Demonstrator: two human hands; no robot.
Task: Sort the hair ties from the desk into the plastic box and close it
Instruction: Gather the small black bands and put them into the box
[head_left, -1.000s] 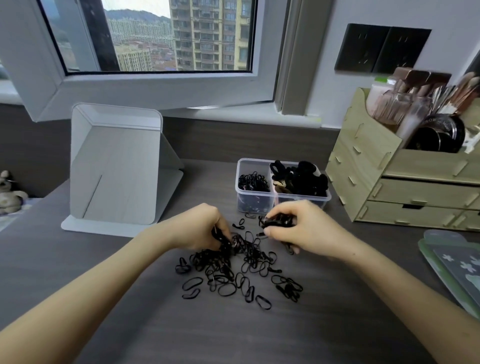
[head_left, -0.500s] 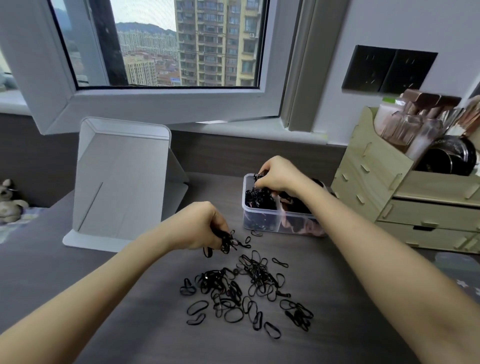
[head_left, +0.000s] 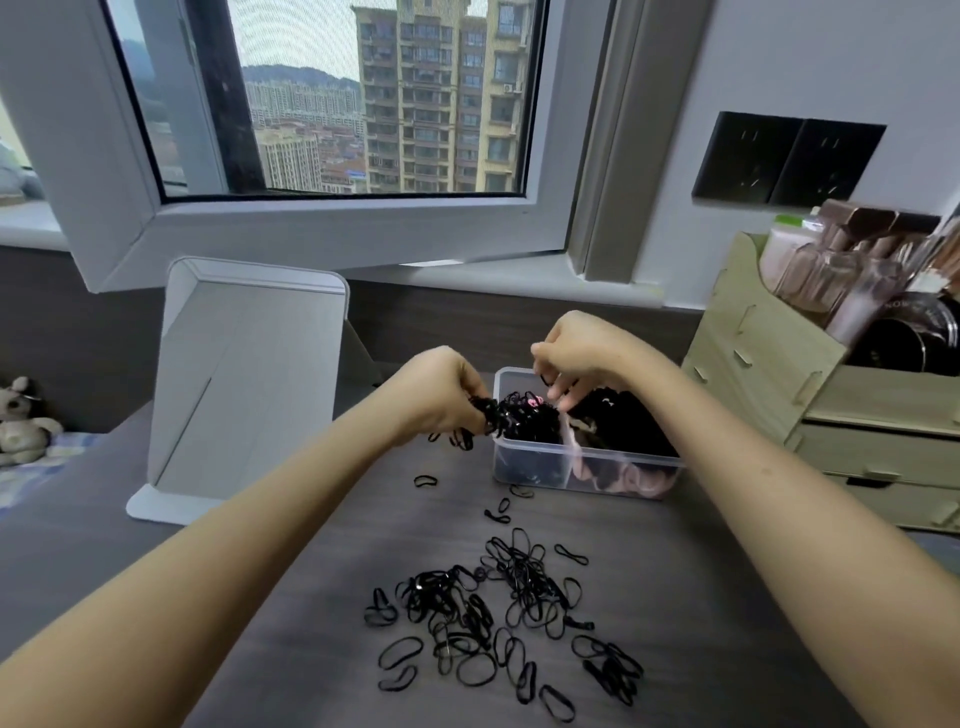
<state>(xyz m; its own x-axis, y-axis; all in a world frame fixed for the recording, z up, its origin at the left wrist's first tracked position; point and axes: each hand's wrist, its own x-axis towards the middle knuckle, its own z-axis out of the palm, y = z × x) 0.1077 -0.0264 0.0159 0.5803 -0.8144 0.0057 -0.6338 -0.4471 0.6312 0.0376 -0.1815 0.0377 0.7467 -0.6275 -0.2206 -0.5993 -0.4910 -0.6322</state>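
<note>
Two hands at the box, one load going in.
Grip: left hand (head_left: 447, 395) fists a clump of small black elastic hair ties (head_left: 501, 415) at the left rim of the clear two-compartment plastic box (head_left: 530, 467); right hand (head_left: 576, 353) hovers above it, fingers curled down, hold not discernible. Risk: the clump straddles the rim, so loops may spill outside. Count: one box, no lid in sight; loose ties (head_left: 493, 613) on the grey desk (head_left: 701, 597) below the wrists, several dozen, too tangled to count.

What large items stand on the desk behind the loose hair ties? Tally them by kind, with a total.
Clear plastic two-compartment box: 1
White folding stand: 1
Pale wooden drawer organiser: 1
Total: 3
</note>
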